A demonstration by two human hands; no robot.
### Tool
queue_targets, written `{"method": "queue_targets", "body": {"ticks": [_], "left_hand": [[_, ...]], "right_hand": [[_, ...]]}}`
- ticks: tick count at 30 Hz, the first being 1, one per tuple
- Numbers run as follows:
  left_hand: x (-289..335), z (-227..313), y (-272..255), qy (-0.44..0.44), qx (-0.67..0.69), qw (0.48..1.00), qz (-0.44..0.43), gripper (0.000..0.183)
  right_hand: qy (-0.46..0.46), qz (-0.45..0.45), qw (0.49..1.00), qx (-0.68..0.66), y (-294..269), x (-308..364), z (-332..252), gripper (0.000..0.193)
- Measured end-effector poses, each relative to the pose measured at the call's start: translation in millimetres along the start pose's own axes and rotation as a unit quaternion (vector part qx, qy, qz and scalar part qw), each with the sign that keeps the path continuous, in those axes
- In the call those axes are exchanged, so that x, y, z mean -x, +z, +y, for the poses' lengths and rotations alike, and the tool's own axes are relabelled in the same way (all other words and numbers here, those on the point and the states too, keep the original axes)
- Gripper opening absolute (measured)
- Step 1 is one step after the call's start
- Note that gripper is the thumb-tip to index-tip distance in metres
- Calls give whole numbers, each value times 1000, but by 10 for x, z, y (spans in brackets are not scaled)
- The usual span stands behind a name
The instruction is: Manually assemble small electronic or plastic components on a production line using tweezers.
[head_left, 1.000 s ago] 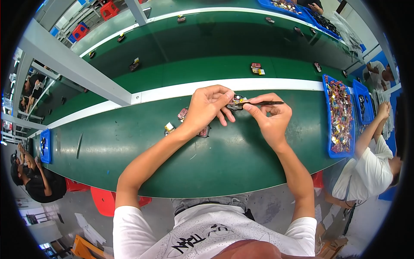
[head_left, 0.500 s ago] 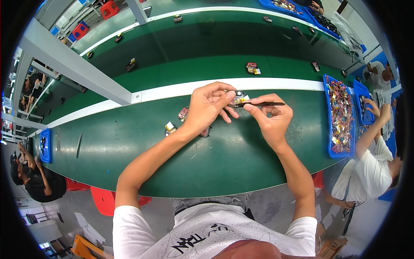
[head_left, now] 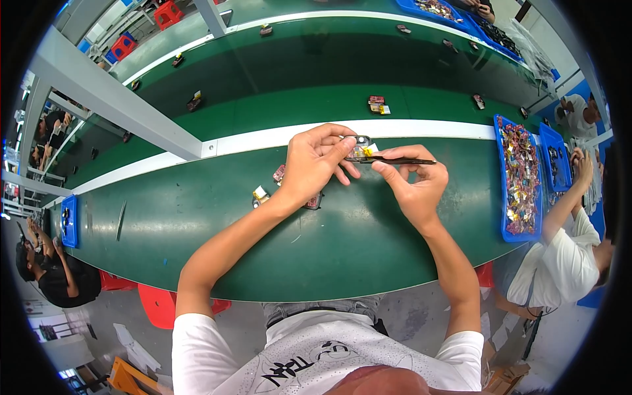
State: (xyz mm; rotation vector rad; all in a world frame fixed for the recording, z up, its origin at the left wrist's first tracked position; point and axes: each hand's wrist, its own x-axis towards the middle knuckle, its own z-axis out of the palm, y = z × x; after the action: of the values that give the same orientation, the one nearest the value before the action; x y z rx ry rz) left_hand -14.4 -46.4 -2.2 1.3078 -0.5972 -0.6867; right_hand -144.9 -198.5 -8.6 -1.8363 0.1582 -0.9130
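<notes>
Over the far part of the green bench, my left hand is closed on a small electronic device. It has a dark casing with a yellow and white part showing at its right side; the fingers cover much of it. Pinched in my right hand are slim black tweezers, their tip at the device's near right side. Whether the tip touches it is too small to tell. By my left forearm lie a part with a white and yellow piece and more small dark-red units, partly covered by the arm.
Beyond a white rail runs a green conveyor belt carrying several small units. A blue tray full of small parts stands on the right, near a co-worker. A grey post rises at the left.
The units on the belt have shifted left. In my left hand the device has turned slightly, showing more of its yellow part. My right hand and tweezers have barely moved.
</notes>
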Motion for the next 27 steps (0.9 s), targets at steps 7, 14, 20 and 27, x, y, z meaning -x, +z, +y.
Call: {"method": "queue_targets", "body": {"ticks": [7, 14, 20, 27], "left_hand": [[12, -6, 17, -6, 1, 1000, -6, 25], [3, 19, 2, -12, 12, 999, -29, 26], [18, 10, 52, -10, -17, 1000, -14, 25], [12, -30, 97, -23, -56, 998, 15, 24]], "right_hand": [[-31, -11, 999, 27, 21, -2, 3, 14], [-60, -7, 997, 45, 3, -5, 19, 13], [-87, -13, 994, 64, 14, 1, 31, 14], [-127, -25, 988, 85, 22, -6, 41, 15]]}}
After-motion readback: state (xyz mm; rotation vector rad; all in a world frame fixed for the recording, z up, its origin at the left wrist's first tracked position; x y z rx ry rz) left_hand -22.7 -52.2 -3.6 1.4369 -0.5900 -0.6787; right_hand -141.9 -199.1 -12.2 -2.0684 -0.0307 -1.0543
